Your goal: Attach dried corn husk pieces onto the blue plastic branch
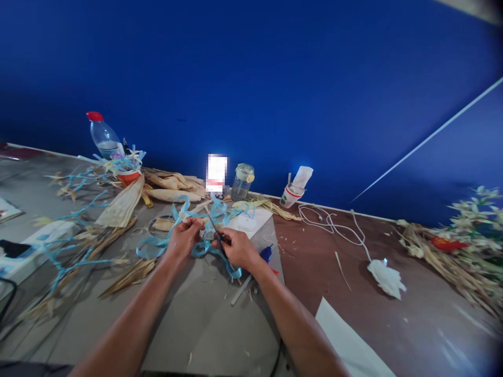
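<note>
My left hand (184, 238) is closed in a pinch, fingertips together; what lies between them is too small to make out. My right hand (238, 248) grips a pair of scissors (214, 224), whose blades point up and away, just right of my left fingertips. Loops of light blue ribbon (151, 247) curl around and behind both hands, and a strand hangs below the right one. A white sheet of paper (261, 222) lies beyond my right hand. Near my right wrist are a dark blue item (266, 254) and a thin pale stick (240, 293).
Dried corn husks (173, 183) lie along the wall beside a lit, blurred screen (216, 173), a glass jar (243, 183) and a paper cup (293, 195). Blue-wrapped stems (65, 269) and a bottle (104, 137) stand left. A white cable (334, 225) and dried stalks (440, 256) are right.
</note>
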A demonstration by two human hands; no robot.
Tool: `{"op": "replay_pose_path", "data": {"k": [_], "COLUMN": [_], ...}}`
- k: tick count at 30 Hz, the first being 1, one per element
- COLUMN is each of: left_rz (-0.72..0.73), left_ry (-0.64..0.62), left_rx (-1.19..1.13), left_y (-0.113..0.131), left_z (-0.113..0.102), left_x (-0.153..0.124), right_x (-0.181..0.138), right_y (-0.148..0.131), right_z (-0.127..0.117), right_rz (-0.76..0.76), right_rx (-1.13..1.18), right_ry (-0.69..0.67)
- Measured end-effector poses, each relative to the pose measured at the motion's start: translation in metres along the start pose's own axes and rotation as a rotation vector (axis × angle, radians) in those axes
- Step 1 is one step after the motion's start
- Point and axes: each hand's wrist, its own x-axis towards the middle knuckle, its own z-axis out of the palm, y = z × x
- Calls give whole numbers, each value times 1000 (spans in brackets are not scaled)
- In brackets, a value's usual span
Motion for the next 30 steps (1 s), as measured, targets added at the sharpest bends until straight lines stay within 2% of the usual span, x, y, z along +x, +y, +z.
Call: {"op": "replay_pose_path", "data": {"k": [5,8,14,18,21,24,30], "left_rz": [7,-30,-84,-111,-103,-101,-64], "left_ry": [-53,-140,-256,-312,-325,-274,-221], "left_rx": [-2,-1,0,63,119,137,132], "left_y": [-2,-7,-13,-10,-7,-5,0], "left_z": [3,7,13,13,13,11,1], "left_x": [-3,-4,-8,-10,-10,-9,-1], "right_x": [8,10,11,13,14,13,8], "right_y": [2,-2,1,7,7,6,6], "right_z": [2,3,4,1,-2,-5,-16], "right_rz": [129,115,58,82,103,118,130], "right_rx": [373,544,410,447,457,423,194], "right_ry": [128,228,351,388,373,311,74]}}
